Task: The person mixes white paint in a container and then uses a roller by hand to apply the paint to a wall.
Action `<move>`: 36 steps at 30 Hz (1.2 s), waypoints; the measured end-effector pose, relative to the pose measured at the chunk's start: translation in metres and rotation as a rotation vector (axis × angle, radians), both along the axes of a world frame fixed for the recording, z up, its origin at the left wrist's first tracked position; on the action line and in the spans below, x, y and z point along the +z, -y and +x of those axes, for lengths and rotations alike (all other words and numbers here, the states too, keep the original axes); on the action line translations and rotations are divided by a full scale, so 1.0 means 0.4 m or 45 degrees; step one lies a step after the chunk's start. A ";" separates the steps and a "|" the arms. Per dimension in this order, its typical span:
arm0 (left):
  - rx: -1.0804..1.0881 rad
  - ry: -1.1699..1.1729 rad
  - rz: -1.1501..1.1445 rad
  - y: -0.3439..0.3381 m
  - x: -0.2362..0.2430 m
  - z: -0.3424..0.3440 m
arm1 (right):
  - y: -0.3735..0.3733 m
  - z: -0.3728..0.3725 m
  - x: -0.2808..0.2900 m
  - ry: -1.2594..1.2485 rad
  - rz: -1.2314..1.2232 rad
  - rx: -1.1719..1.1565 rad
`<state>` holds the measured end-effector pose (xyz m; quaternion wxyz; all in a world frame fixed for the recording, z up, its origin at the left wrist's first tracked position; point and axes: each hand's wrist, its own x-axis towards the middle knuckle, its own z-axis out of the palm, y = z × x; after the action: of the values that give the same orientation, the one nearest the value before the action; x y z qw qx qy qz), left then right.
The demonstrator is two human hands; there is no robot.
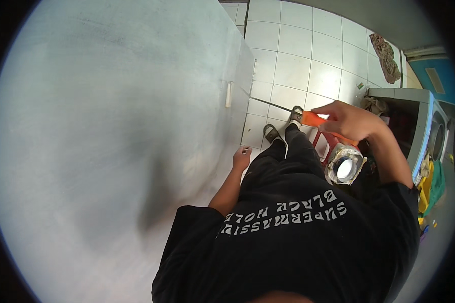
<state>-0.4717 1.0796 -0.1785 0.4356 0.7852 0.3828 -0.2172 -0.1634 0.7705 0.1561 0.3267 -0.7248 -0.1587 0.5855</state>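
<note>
My right hand is closed around the orange handle of a small paint roller. Its thin dark rod reaches left to a short white roller head, which lies against a pale grey-white wall. Low beside that wall, my left hand has its fingers curled in, and I see nothing in them. Below my right hand stands a paint-smeared container with white paint inside. It appears to rest on a red plastic stool.
White tiles cover the floor around my sandalled feet. A crumpled brown cloth lies at the far right. On the right is a tiled counter with an open space beneath. Yellow and green bags hang or lie beyond it.
</note>
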 end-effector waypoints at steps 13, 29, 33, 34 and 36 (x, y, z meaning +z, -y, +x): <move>-0.066 0.093 0.126 0.002 0.037 0.047 | -0.101 -0.056 -0.319 0.058 0.018 -0.185; -0.073 0.081 0.151 0.019 0.020 0.053 | -0.145 -0.080 -0.242 -0.027 -0.100 -0.226; -0.062 0.090 0.151 0.008 0.026 0.054 | -0.037 -0.089 -0.096 0.085 0.058 -0.121; -0.066 0.091 0.163 0.004 0.026 0.049 | -0.003 -0.098 -0.009 0.123 0.080 -0.158; -0.043 0.087 0.163 0.003 0.022 0.036 | 0.051 -0.097 0.104 0.167 0.160 -0.172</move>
<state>-0.4574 1.0785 -0.1698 0.3937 0.8247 0.3676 -0.1726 -0.2021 0.7500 0.1979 0.3991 -0.7487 -0.1667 0.5025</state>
